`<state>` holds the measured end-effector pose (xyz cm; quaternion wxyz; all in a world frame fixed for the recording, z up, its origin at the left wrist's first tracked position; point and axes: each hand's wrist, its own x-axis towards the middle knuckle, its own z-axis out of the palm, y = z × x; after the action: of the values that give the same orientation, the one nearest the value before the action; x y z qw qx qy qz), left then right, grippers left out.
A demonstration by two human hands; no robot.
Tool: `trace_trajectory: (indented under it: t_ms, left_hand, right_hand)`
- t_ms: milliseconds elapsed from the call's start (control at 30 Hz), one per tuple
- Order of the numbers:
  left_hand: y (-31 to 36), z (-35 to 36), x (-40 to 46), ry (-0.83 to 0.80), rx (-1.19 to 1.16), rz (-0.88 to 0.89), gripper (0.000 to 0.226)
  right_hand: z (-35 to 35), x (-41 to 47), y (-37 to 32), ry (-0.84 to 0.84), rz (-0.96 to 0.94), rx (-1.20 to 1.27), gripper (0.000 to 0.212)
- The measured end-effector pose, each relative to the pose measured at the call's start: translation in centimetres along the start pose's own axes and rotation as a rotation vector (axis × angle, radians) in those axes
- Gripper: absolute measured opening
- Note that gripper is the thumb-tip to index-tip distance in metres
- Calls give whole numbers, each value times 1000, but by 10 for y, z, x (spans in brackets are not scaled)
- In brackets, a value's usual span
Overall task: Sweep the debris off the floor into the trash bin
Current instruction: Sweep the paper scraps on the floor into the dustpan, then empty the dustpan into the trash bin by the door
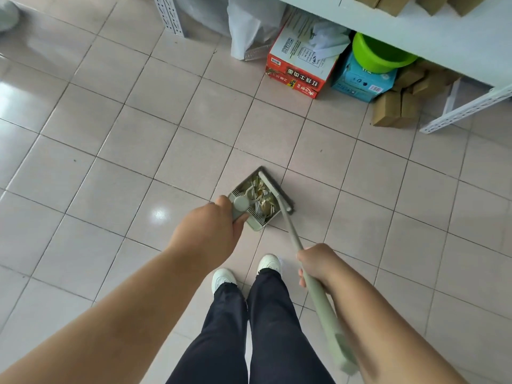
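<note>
Two white shoes (246, 273) and dark trouser legs stand nearest the camera on the pale pink tiled floor (110, 151), and the arms reach forward from there. Right hand (318, 266) is wrapped tight round the long sage-green broom handle (313, 284), fingers fully curled, gripping about midway up the shaft. Left hand (214, 231) is closed round the short upright handle of the sage-green plastic dustpan (249, 209), thumb pressed against the stem, holding the pan flat on the tiles.

Just beyond the hands, the dark-edged broom head (277, 191) sits right against the pan's open mouth, shutting it off. Inside the pan lies the debris (260, 198): a heap of golden wrappers and white paper scraps, gathered in. No loose scraps show on the tiles nearby, apart from a few tiny specks.

So the sweeping-in step looks finished, or very nearly. Next move, by my reading, calls for lifting the pan level, broom head kept against the mouth so nothing slides out, and carrying it to a bin. No trash bin is clearly in view.

Farther off, a red-and-white printed carton (297, 67), a light blue box (360, 81) and a bright green plastic basin (379, 54) sit under a white metal shelf (443, 40).
</note>
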<state>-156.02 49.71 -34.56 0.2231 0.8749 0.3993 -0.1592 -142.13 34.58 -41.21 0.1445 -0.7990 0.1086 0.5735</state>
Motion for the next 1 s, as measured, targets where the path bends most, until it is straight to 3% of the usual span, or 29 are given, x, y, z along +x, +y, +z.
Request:
trace_trajectory:
  t_ms: [367,667,833,1000]
  left_hand:
    - [1,3,-2,49,-54,0,34]
    - [-1,5,-3,89,-57,-3,34]
    - [0,5,-2,102,-49,7,34]
    - [7,7,-2,89,-67,24,38]
  right_hand:
    - [-9,-38,10,-59,-2,-22,18]
    - [-40,-49,3,-10,-29,64,15]
    - [-17,-17,-21,45,-12,145,12]
    - [13,-4,-55,-34,-33,96,20]
